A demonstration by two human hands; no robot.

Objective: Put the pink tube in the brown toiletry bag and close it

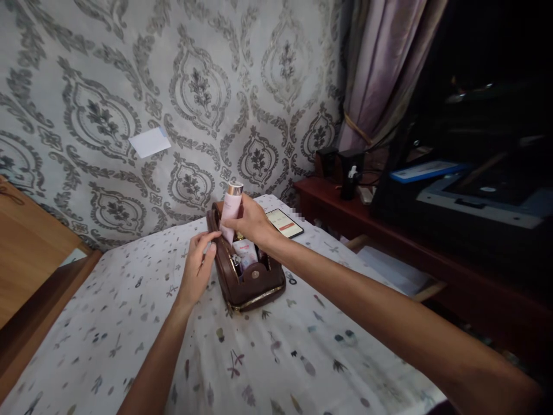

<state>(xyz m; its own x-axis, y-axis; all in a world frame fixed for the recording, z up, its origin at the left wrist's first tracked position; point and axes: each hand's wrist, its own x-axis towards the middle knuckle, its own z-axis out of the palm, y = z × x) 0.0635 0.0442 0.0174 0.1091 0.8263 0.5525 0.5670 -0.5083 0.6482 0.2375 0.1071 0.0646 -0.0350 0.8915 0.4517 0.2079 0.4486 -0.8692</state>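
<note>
A brown leather bag lies unzipped on the patterned sheet, with a small white and pink packet and other small items inside. My right hand is closed around a pale pink bottle with a shiny gold cap. The bottle stands nearly upright, its lower end at the far left part of the bag's opening. My left hand is at the bag's left edge, fingers bent and apart, holding nothing, with a fingertip close to the bottle's base.
Behind the bag lies a lit phone or tablet. A patterned wall rises beyond the bed. At the right are a dark red desk with an open drawer, and a small dark bottle. A wooden board stands at the left.
</note>
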